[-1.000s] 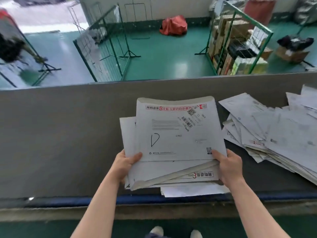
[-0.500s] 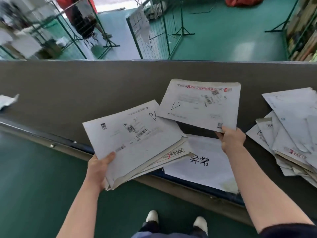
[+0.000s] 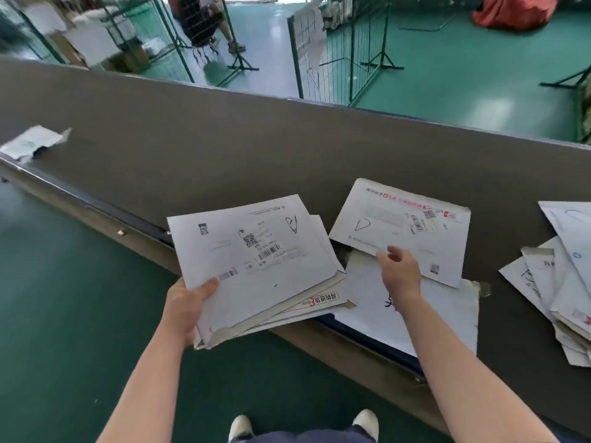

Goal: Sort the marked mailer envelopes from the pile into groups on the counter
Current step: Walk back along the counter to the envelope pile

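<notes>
At frame centre, the left hand [image 3: 187, 306] pinched the stack [image 3: 256, 266] for sorting; the right hand [image 3: 401, 273] hovered spread over the envelope [image 3: 399, 228] on the table [image 3: 224, 148].

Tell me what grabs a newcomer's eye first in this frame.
Probably the stack of mailers fanned in the left hand, hanging over the counter's near edge. Just right of it, a single mailer with a red-printed top lies on the counter, the open right hand over its near edge. A loose pile crowds the far right.
</notes>
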The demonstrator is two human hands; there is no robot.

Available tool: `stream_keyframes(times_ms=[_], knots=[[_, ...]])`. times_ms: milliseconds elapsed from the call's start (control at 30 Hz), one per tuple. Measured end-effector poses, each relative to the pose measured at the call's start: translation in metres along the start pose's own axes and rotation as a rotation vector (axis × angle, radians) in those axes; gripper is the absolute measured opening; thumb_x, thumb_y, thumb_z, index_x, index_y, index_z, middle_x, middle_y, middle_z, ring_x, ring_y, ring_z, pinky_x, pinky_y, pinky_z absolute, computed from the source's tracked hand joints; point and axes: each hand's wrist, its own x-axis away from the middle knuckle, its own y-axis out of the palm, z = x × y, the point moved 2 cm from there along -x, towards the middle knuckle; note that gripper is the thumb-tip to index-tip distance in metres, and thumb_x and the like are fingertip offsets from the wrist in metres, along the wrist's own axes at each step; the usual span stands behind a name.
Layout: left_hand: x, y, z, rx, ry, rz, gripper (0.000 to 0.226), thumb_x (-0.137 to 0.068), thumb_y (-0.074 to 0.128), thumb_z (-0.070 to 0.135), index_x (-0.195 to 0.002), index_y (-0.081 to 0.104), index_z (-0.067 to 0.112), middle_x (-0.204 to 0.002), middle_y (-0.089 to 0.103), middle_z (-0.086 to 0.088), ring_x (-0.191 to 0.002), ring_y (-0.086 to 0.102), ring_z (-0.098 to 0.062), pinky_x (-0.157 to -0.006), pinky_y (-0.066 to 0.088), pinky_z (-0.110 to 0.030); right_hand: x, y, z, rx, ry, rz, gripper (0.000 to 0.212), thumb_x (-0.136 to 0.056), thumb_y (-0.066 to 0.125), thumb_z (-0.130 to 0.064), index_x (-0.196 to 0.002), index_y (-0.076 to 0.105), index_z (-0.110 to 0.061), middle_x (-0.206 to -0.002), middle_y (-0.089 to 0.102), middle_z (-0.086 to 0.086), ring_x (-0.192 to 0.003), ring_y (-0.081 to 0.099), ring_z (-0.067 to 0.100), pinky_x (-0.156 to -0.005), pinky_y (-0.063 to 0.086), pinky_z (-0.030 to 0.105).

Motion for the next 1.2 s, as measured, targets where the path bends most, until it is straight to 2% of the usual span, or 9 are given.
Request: stream_keyframes(times_ms=[200,333,533,600,700,900,1000,1100,1200], knots=[[-0.040,-0.106,-0.009,0.071,0.014,0.020,0.015,-0.094,0.068,0.001,-0.104,0.068,0.013,-0.091,0.080,0.002,-0.082,0.077,-0.021,-0.065,0.061,-0.034,0.049,0.140,-0.032,0.100,-0.036,-0.272,0.047,-0.096,0.066,-0.041,-0.136,0.060,-0.018,-0.127,0.067,0.004,-0.110,0.066,0.024,-0.100,0.054,0.049],[-0.073,-0.198,-0.019,0.166,0.005,0.057,0.018,-0.094,0.069,0.001,-0.109,0.070,0.010,-0.102,0.080,-0.005,-0.090,0.077,-0.026,-0.069,0.062,-0.035,0.097,0.240,-0.061,0.156,-0.068,-0.410,0.043,-0.099,0.065,-0.036,-0.139,0.055,-0.021,-0.121,0.064,0.000,-0.095,0.066,0.013,-0.075,0.056,0.033],[-0.106,-0.365,-0.014,0.284,0.017,0.200,0.019,-0.094,0.069,0.003,-0.111,0.071,0.010,-0.101,0.080,-0.001,-0.094,0.076,-0.025,-0.074,0.061,-0.036,0.180,0.422,-0.106,0.306,-0.190,-0.580,0.032,-0.092,0.071,-0.037,-0.113,0.068,-0.013,-0.108,0.075,0.007,-0.092,0.073,0.024,-0.088,0.060,0.050],[-0.109,-0.410,-0.011,0.317,0.029,0.266,0.020,-0.092,0.071,0.003,-0.111,0.072,0.010,-0.101,0.080,-0.001,-0.093,0.076,-0.023,-0.074,0.061,-0.034,0.202,0.468,-0.120,0.338,-0.228,-0.633,0.039,-0.086,0.076,-0.040,-0.113,0.069,-0.014,-0.103,0.077,0.006,-0.090,0.075,0.026,-0.086,0.061,0.053],[-0.115,-0.473,-0.016,0.426,0.026,0.373,0.025,-0.087,0.077,0.005,-0.113,0.073,0.004,-0.107,0.079,-0.009,-0.097,0.076,-0.031,-0.082,0.061,-0.045,0.233,0.537,-0.143,0.371,-0.304,-0.726,0.022,-0.093,0.074,-0.037,-0.098,0.070,-0.015,-0.091,0.078,0.006,-0.083,0.076,0.029,-0.079,0.062,0.056],[-0.151,-0.542,-0.027,0.580,0.007,0.563,0.035,-0.075,0.083,0.013,-0.108,0.073,0.004,-0.104,0.078,-0.013,-0.093,0.075,-0.035,-0.077,0.061,-0.047,0.247,0.658,-0.181,0.465,-0.340,-0.824,0.036,-0.099,0.064,-0.043,-0.084,0.074,-0.012,-0.081,0.074,0.005,-0.072,0.068,0.020,-0.060,0.055,0.029],[-0.191,-0.572,-0.016,0.589,0.003,0.610,0.041,-0.070,0.081,0.018,-0.107,0.072,0.003,-0.107,0.077,-0.018,-0.098,0.073,-0.040,-0.086,0.059,-0.057,0.233,0.725,-0.192,0.457,-0.313,-0.869,0.025,-0.097,0.069,-0.040,-0.087,0.075,-0.018,-0.085,0.076,0.001,-0.082,0.071,0.020,-0.071,0.058,0.033],[-0.246,-0.599,0.010,0.592,-0.009,0.634,0.036,-0.078,0.083,0.009,-0.110,0.071,0.001,-0.110,0.076,-0.021,-0.101,0.072,-0.043,-0.090,0.057,-0.059,0.219,0.791,-0.213,0.406,-0.299,-0.899,0.019,-0.097,0.069,-0.036,-0.096,0.074,-0.018,-0.083,0.074,-0.004,-0.075,0.069,0.014,-0.062,0.053,0.026],[-0.295,-0.627,0.050,0.588,-0.024,0.633,0.043,-0.075,0.083,0.008,-0.115,0.069,0.000,-0.114,0.075,-0.021,-0.103,0.071,-0.043,-0.092,0.057,-0.058,0.208,0.851,-0.246,0.401,-0.266,-0.922,0.021,-0.095,0.071,-0.036,-0.097,0.078,-0.016,-0.082,0.077,-0.001,-0.075,0.074,0.018,-0.066,0.058,0.033]])
